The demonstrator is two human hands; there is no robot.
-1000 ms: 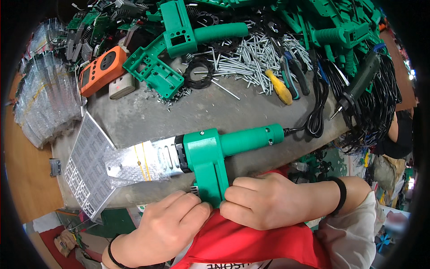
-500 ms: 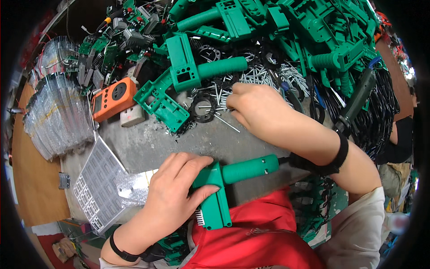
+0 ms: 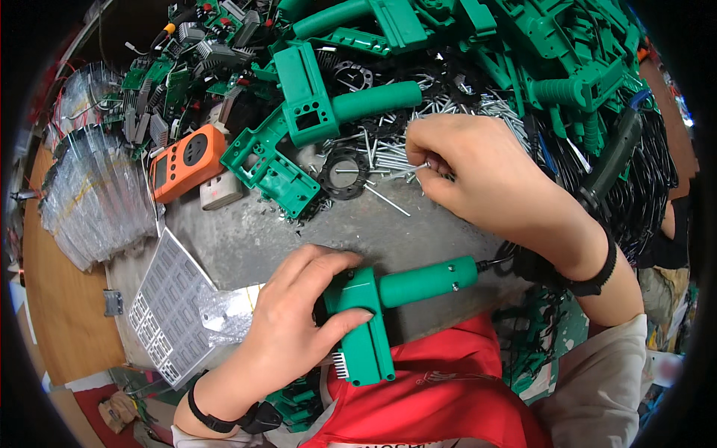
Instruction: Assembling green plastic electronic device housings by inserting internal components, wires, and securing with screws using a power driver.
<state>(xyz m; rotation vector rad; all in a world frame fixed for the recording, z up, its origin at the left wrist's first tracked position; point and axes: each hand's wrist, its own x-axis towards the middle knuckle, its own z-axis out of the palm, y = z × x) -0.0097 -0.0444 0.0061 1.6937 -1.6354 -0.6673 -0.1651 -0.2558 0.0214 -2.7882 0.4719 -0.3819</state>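
My left hand grips a green plastic tool housing with a ribbed round handle, lying at the bench's front edge. Its handle points right, a black cord leaves the handle's end, and two small screws show on it. A row of pale fins sticks out from the housing's near left side. Over the loose pile of long silver screws, my right hand is closed, pinching a screw between thumb and fingers. Below the pile, one long screw lies apart, beside a black ring-shaped part.
Behind lie an assembled green housing, an open half shell and heaped green shells. Circuit boards, an orange meter, plastic-wrapped parts and a label sheet are left. Black cables and a dark-handled tool are right.
My right hand has shifted slightly right and lifted back from the pile, a screw now showing at its fingertips. My left hand keeps its hold on the green housing.
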